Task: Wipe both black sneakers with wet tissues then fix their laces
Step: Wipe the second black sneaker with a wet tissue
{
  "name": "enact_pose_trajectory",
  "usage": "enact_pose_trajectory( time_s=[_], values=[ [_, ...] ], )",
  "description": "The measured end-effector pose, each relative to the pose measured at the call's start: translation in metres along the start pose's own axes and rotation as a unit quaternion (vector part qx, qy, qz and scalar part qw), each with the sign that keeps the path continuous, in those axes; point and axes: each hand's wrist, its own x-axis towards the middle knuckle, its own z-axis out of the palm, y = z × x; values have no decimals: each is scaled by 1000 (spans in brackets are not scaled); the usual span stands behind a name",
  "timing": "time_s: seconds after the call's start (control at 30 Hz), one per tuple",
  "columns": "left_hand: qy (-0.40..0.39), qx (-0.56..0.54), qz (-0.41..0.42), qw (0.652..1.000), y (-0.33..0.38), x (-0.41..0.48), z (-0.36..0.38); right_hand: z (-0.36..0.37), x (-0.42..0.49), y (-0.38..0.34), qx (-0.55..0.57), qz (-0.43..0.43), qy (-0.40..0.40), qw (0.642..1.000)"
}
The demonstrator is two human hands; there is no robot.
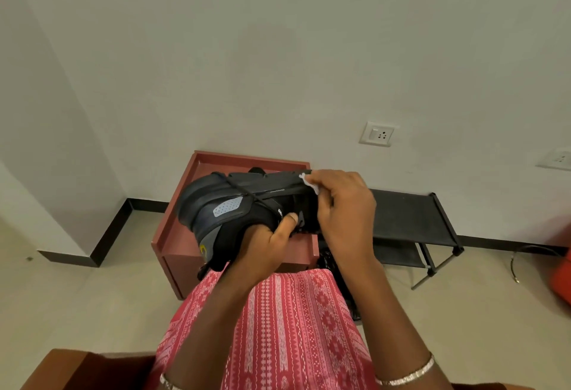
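One black sneaker (238, 204) is held up on its side above a red low table (185, 219), its sole turned to the wall. It has a grey perforated patch, a black lace across it and small white writing, too small to read. The left hand (265, 244) grasps its collar. The right hand (343, 204) presses one white wet tissue (309, 182) on the sole edge, fingers curled around it.

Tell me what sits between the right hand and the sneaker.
In the head view, a white wet tissue sits between the right hand's fingers and the sneaker.
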Motion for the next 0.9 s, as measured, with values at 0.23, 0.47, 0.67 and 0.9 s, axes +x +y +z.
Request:
enact_pose_trajectory(
  time_s=[0.23,0.47,0.67,0.9],
  values=[
    [-31,118,13,992,-2,-6,4,-1,-11,-38,93,-90,-77,989],
    [-20,115,-44,992,5,-6,0,-5,-5,13,36,-4,7,999],
    [-46,148,-44,987,13,-12,3,-5,-2,-22,56,51,6,997],
    [-61,204,6,977,10,-15,3,5,-5,-36,108,-77,-20,991]
  ],
)
